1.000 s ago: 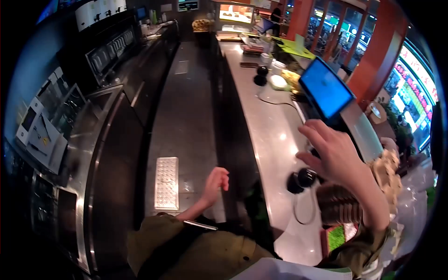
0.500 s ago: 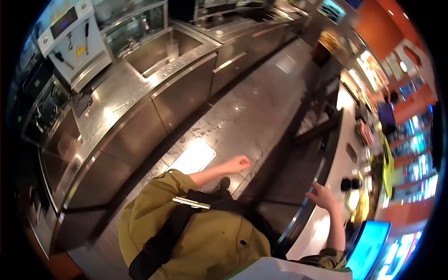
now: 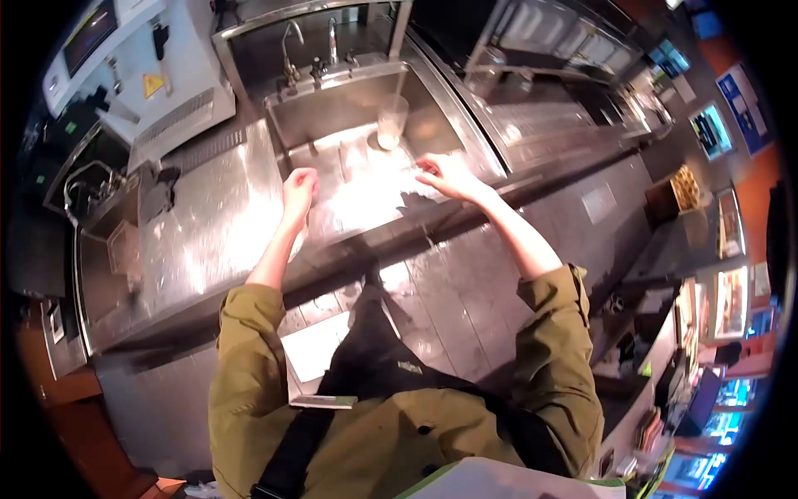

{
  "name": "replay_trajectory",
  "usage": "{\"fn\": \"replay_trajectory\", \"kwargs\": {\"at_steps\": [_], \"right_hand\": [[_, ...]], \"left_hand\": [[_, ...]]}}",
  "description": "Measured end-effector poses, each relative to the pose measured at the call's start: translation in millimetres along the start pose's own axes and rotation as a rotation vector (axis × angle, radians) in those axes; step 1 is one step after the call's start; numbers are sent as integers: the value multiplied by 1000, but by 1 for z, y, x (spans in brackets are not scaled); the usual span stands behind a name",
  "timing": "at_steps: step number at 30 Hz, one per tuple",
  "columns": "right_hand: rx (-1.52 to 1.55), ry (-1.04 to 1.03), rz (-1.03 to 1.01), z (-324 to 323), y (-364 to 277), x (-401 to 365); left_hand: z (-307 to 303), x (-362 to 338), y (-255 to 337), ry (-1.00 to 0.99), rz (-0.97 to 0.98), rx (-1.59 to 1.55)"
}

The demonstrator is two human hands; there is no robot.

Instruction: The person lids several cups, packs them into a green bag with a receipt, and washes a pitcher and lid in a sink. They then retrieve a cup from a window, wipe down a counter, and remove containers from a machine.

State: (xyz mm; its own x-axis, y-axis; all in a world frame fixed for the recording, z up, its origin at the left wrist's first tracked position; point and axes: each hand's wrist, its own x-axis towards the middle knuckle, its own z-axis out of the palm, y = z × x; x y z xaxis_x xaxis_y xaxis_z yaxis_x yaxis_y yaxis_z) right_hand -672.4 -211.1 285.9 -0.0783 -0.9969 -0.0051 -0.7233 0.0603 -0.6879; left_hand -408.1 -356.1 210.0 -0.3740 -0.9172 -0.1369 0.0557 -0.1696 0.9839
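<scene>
Two bare hands reach forward over a rectangular stainless-steel sink basin (image 3: 316, 116), seen from the wearer's head. The left hand (image 3: 301, 190) hangs by the basin's near left corner, beside the broad, brightly lit steel counter (image 3: 208, 212); its fingers are curled together, and whether anything lies within them cannot be told. The right hand (image 3: 449, 173) hangs over the basin's right half, palm inward, its fingers loosely bent, with a gap showing between thumb and fingers and nothing visible in the grasp. The nearest object to it, a tall, clear, colourless vessel (image 3: 391, 121), is inside the basin toward the right rear, just beyond the fingertips; no contact is apparent. Two slim metal taps, one straight (image 3: 333, 41) and one curved (image 3: 288, 51), rise behind the basin. To the left stands a white machine bearing a yellow warning triangle (image 3: 152, 84).

Technique: reaching at this position is judged best done from a steady stance close to the front edge, since the surfaces may be wet. The fingers should part wider than the vessel before meeting it and close evenly around its sides, as smooth, clear walls would probably slip. Forearms are best kept clear of the rim, and glare makes the basin floor hard to read.
</scene>
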Motion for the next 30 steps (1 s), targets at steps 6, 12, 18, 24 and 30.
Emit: {"fn": "replay_trajectory", "kwargs": {"at_steps": [6,12,18,24,30], "right_hand": [[-242,315,-25,16,64,320],[-446,522,-332,37,107,419],[-472,311,-188,13,118,433],[-719,270,-27,-28,104,431],[-740,287,110,-17,91,432]], "left_hand": [[0,255,-115,-156,104,1009],[38,337,-210,-494,523,848],[15,311,-278,-744,-98,168],[26,199,-133,-507,62,913],[50,169,-62,-396,491,1209]]}}
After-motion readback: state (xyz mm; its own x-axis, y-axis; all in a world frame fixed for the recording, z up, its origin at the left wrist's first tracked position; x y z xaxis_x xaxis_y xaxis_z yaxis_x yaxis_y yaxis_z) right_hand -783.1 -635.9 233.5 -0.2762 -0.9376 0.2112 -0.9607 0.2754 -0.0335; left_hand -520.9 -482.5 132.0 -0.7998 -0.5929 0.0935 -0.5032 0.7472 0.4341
